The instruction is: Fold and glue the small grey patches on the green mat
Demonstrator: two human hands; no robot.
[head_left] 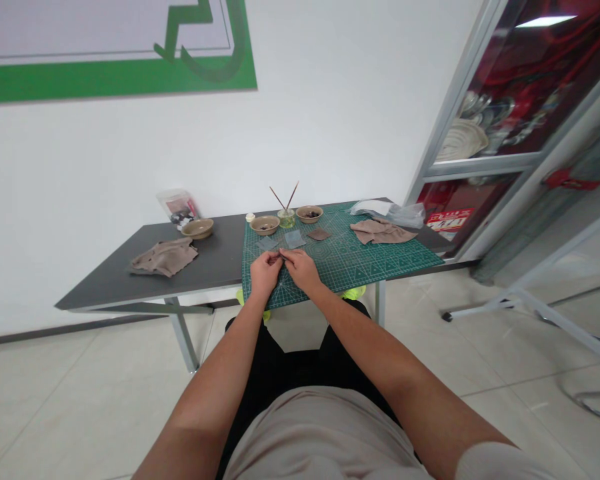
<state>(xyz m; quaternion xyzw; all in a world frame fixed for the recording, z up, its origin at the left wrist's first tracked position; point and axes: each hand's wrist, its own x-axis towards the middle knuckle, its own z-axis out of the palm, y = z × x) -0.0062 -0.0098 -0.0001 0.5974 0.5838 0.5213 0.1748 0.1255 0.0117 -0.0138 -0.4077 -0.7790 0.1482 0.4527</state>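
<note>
My left hand [265, 271] and my right hand [301, 268] meet over the near part of a green cutting mat [380, 253]. Both have their fingers pinched together around a tiny thing between them, too small to name. Just beyond the fingertips lie two grey squares [295, 239] and a brown square [319, 234] of material. Behind those stand two tan bowls [265, 225] [309, 213] and a small glass cup with two thin sticks [286, 215].
The mat lies on a dark grey table [145, 267] against a white wall. A brown cloth [164, 257], a third bowl [197, 228] and a plastic bag [177, 205] sit at the left. Another brown cloth [381, 231] and clear plastic [395, 212] lie at the right. A glass cabinet [505, 120] stands beyond.
</note>
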